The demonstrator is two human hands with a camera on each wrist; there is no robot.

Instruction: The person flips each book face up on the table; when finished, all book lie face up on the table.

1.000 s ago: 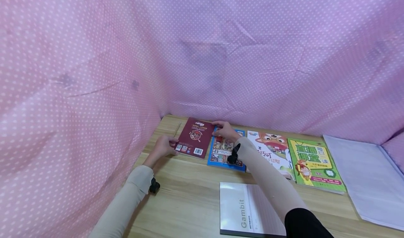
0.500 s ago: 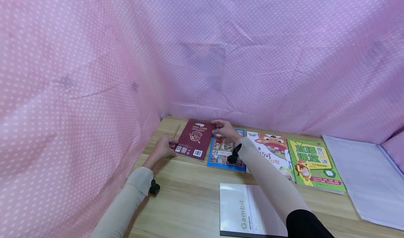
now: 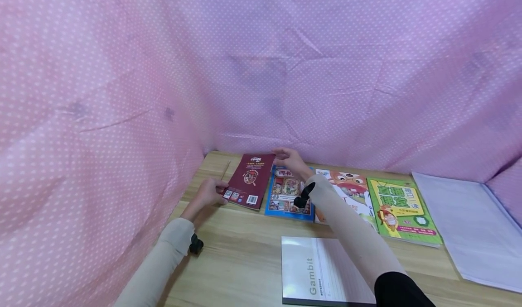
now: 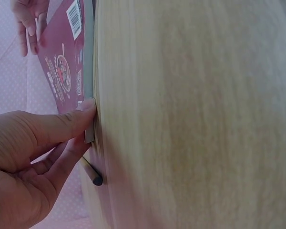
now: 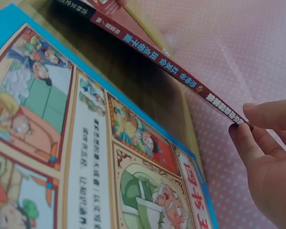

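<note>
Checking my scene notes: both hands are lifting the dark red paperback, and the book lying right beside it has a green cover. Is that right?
Not quite: the book beside the dark red paperback has a blue cover, as the head view shows. Left hand and right hand do hold the paperback.

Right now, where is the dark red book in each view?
Head: dark red book at far left of the book row.
Left wrist: upper left, barcode cover.
Right wrist: its spine crosses the top.
Shared landmark: blue comic book.

Row of books along table [image 3: 244,257] back edge: back-cover book [image 3: 248,180] leftmost, comic book [image 3: 285,194] right of it; notebook [image 3: 318,271] in front; pencil [image 3: 225,170] left of row.
</note>
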